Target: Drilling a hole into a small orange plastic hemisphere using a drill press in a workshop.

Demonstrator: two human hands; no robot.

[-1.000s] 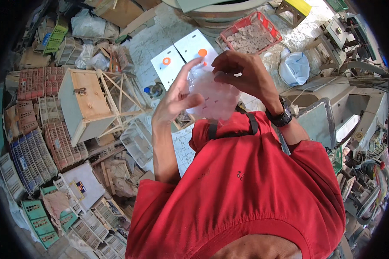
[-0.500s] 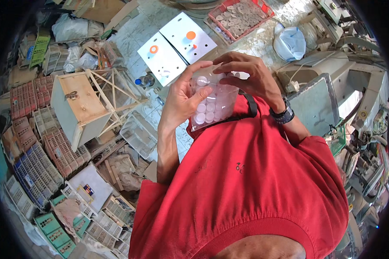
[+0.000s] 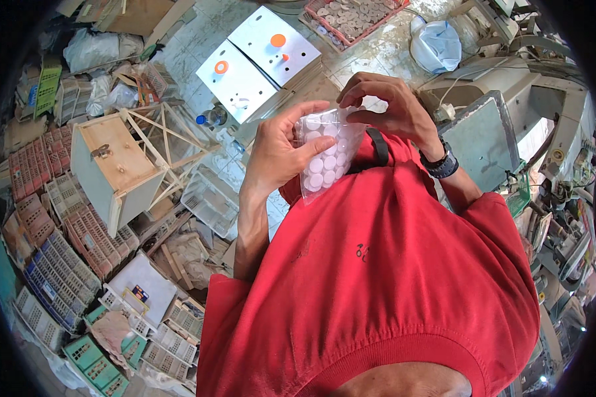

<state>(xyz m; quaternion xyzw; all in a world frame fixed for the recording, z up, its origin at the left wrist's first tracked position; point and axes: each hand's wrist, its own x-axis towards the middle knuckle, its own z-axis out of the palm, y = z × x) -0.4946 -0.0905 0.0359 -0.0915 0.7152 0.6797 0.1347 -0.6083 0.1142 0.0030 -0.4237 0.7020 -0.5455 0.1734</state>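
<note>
In the head view, the clear bag (image 3: 330,147) of round white discs (image 3: 316,180) is up in front of the red shirt (image 3: 371,264), between both hands. The left hand (image 3: 278,152) pinches its left side, thumb in front. The right hand (image 3: 397,112) curls its fingers at the top corner; if they pinch, one cannot tell. The step looks like working at the bag's top, and the next move seems to need a steady left hold.
</note>
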